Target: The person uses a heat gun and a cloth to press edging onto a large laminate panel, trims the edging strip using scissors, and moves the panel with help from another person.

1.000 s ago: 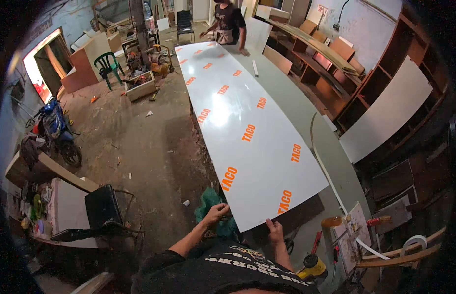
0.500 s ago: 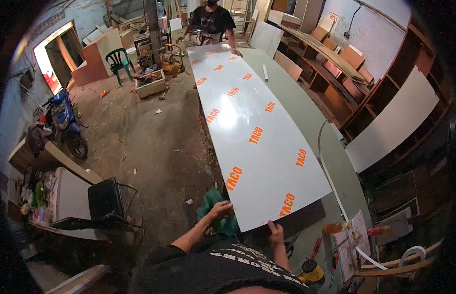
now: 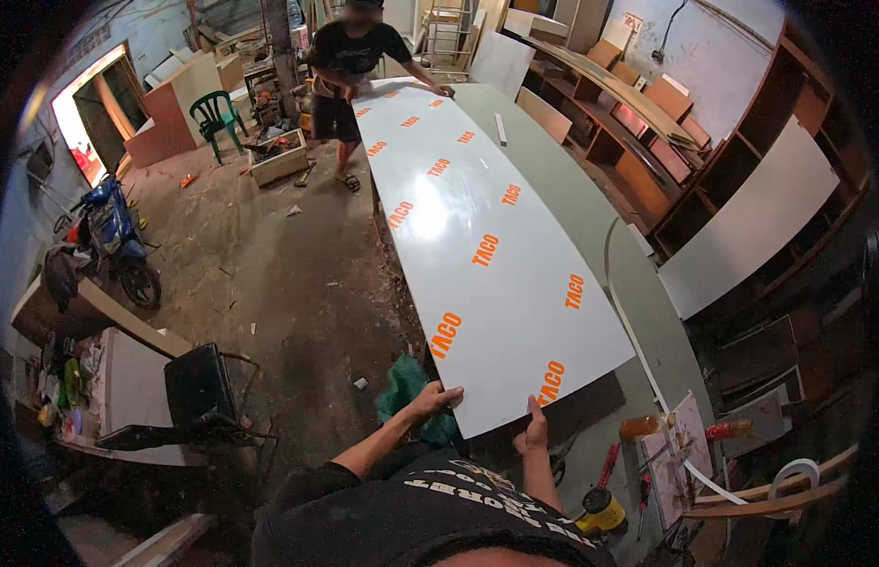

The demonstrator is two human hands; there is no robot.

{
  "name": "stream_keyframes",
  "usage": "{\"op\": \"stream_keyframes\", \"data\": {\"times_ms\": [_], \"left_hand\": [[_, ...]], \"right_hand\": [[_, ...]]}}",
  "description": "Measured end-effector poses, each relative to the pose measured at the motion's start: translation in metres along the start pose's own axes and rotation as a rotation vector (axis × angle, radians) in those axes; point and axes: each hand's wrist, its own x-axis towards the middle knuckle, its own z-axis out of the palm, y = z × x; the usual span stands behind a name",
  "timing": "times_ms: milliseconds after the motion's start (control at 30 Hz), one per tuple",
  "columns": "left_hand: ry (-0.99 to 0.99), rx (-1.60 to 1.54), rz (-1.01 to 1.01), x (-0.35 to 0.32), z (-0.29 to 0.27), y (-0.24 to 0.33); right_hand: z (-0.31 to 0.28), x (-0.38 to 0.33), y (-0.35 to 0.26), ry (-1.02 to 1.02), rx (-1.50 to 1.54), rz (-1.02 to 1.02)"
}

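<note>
A long glossy white sheet with orange print stretches away from me over a grey-green workbench. My left hand grips its left edge close to the near corner, thumb on top. At the near edge my right hand holds the sheet, thumb upon the surface and the other fingers hidden beneath. A co-worker stands at the far end, one hand at the far right corner and the other near the far left corner.
Right of my right hand are a yellow tape reel, a screwdriver and an amber bottle. Green netting hangs by my left hand. A black chair, a motorbike and a tool crate occupy the left.
The co-worker has stepped left around the far end and bends over the sheet. My left hand now reaches a little further onto its edge. The whole view has shifted slightly.
</note>
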Motion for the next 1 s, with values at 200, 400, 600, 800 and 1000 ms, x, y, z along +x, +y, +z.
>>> {"op": "stream_keyframes", "data": {"times_ms": [200,400,600,800,1000], "left_hand": [[-0.01,0.105,0.007,0.001,-0.002,0.004],[0.023,0.081,0.02,-0.006,-0.007,-0.002],[0.062,0.133,0.049,-0.008,-0.012,-0.005],[0.013,0.114,0.039,0.002,0.004,0.006],[0.042,0.124,-0.001,-0.01,0.0,0.015]], "right_hand": [[-0.003,0.009,0.006,0.034,-0.129,-0.179],[0.006,0.0,0.005,0.031,-0.148,-0.106],[0.01,-0.007,0.002,0.046,-0.286,-0.083],[-0.049,0.033,0.002,0.048,-0.465,-0.251],[-0.006,0.017,0.005,0.059,-0.126,-0.161]]}}
